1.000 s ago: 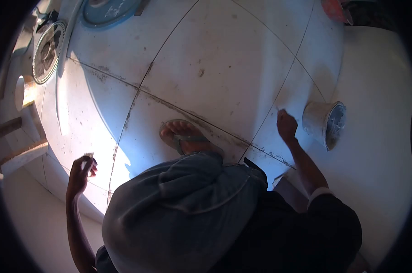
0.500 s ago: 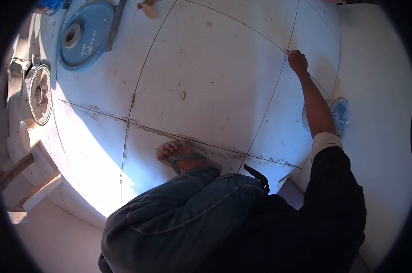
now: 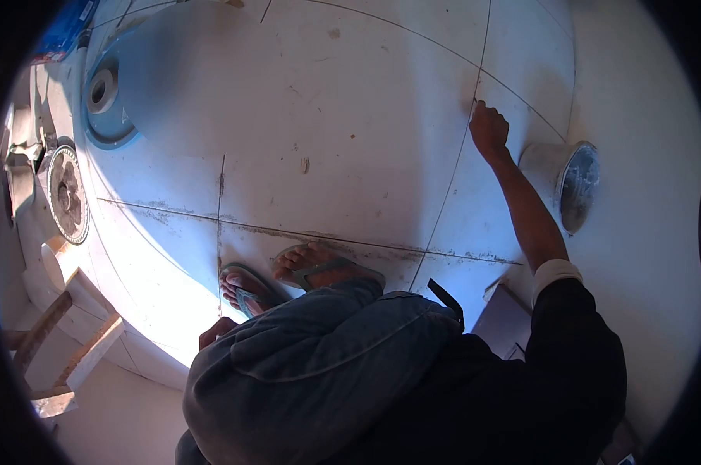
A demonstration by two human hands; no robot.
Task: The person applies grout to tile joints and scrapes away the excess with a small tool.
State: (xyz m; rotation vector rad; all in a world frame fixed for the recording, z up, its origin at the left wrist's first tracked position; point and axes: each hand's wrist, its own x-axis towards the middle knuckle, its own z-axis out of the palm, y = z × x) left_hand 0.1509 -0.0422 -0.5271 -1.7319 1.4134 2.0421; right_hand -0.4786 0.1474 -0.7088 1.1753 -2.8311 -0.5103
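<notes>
Right hand [image 3: 490, 130] closed — pale bucket [image 3: 542, 172] nearby, grey smears [image 3: 583, 182] inside.

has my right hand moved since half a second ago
Yes: your right hand has drawn back toward your body, away from the crossing of the floor-tile joints it was at.

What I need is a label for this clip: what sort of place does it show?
Probably a room being built or repaired, though I can't be sure. The tiled floor has dark grime along some joints, and a stained bucket is beside the pale wall.
</notes>
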